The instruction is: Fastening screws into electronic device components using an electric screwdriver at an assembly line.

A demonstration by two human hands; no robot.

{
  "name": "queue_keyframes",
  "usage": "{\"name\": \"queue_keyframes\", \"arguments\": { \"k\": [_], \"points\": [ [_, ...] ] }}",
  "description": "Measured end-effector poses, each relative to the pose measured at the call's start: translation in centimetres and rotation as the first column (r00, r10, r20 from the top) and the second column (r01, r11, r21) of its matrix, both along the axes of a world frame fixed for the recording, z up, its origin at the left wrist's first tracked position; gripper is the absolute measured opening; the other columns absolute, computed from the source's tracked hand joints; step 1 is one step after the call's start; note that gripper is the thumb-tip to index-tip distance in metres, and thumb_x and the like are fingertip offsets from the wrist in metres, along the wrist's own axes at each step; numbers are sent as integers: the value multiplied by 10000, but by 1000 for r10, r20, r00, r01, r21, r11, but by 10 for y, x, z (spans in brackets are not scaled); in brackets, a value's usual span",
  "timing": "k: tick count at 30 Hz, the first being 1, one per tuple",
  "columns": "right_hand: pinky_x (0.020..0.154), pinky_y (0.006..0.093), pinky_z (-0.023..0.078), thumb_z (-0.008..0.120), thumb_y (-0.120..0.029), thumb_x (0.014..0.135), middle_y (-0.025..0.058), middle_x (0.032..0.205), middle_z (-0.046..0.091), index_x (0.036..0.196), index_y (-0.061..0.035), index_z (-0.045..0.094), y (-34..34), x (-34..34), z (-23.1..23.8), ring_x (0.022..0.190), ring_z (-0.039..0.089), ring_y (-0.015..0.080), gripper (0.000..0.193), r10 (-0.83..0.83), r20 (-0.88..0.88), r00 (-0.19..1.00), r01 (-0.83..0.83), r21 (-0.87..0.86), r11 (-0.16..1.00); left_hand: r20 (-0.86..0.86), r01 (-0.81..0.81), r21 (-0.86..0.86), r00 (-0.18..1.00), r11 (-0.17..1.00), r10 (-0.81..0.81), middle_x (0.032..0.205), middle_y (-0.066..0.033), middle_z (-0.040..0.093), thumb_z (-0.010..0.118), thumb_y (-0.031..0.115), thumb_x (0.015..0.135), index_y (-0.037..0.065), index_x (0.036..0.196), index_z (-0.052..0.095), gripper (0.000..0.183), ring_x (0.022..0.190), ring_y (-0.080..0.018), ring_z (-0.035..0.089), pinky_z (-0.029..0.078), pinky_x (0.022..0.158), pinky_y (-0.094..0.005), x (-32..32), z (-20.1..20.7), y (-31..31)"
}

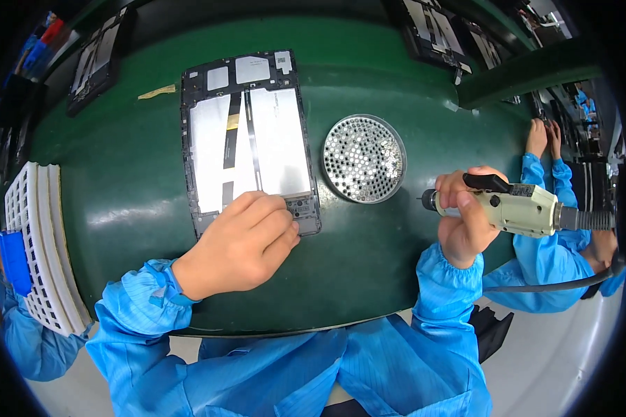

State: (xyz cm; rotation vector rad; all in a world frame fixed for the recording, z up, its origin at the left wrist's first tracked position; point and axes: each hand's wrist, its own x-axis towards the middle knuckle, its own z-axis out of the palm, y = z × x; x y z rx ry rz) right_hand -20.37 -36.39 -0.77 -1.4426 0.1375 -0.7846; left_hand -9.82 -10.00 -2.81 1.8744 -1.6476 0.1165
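Observation:
An opened tablet [285, 139] lies on the green bench in front of me, two silvery-white battery panels and dark ribbon cables showing. My left hand [240, 240] rests over its near end with the fingers bent and pressed together; whatever the fingertips pinch, if anything, is hidden beneath them. In my right hand [469, 219] is a pale electric screwdriver [525, 208] with a black lever, held sideways above the bench. Its dark tip points left, apart from the tablet. Between tablet and screwdriver stands a round dish [364, 158] with a holed plate, apparently dotted with small screws.
A strip of yellowish tape [157, 92] lies left of the tablet. White grid trays [38, 243] with a blue piece stand at the left edge. More opened tablets [99, 59] sit at the back left and back right. A co-worker's hands [544, 139] show at right.

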Motion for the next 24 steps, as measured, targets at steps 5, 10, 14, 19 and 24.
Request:
{"name": "queue_keyframes", "arguments": {
  "k": [5, 10, 14, 19, 24],
  "points": [
    [629, 378, 455, 569, -20, 761, 76, 668, 515, 1070, -9, 483, 1, 1, 3, 563, 495, 174, 321, -1, 17, 1000, 2, -22, 1000, 40, 36, 85, 998, 996, -39, 1005, -158, 576, 744, 65, 638, -23, 910, 641, 303, 982, -331, 573, 489, 832, -455, 3, 0, 5],
    [628, 386, 455, 574, -36, 775, 90, 661, 508, 1096, -18, 460, 1, 6, 13, 569, 504, 193, 342, 75, 72, 995, -71, -51, 996, -120, 110, 146, 988, 983, -93, 1158, -176, 548, 726, 74, 661, 27, 946, 674, 294, 1142, -380, 519, 445, 953, -499, 29, 7, 14],
    [628, 395, 461, 596, -28, 776, 99, 685, 524, 1086, -16, 459, 7, 22, 12, 573, 521, 203, 339, 130, 104, 986, -125, -52, 991, -174, 99, 167, 982, 981, -69, 1166, -195, 552, 657, 81, 733, 15, 1020, 656, 294, 1166, -384, 505, 418, 996, -498, 13, 5, 13],
    [635, 396, 465, 612, -4, 793, 103, 693, 529, 1090, -24, 453, 15, 42, 4, 585, 524, 203, 337, 148, 108, 983, -143, -59, 988, -151, 111, 194, 985, 975, -83, 1163, -249, 561, 639, 68, 737, 18, 1013, 651, 280, 1172, -429, 501, 391, 1003, -532, 2, -1, 4],
    [635, 398, 455, 623, -18, 810, 111, 671, 526, 1101, -47, 454, 19, 52, -4, 583, 518, 210, 338, 173, 80, 982, -169, -51, 984, -127, 37, 180, 992, 983, -14, 1146, -164, 607, 596, 130, 764, 35, 1000, 669, 264, 1142, -329, 546, 412, 996, -462, 1, -8, 4]
  ]
}}
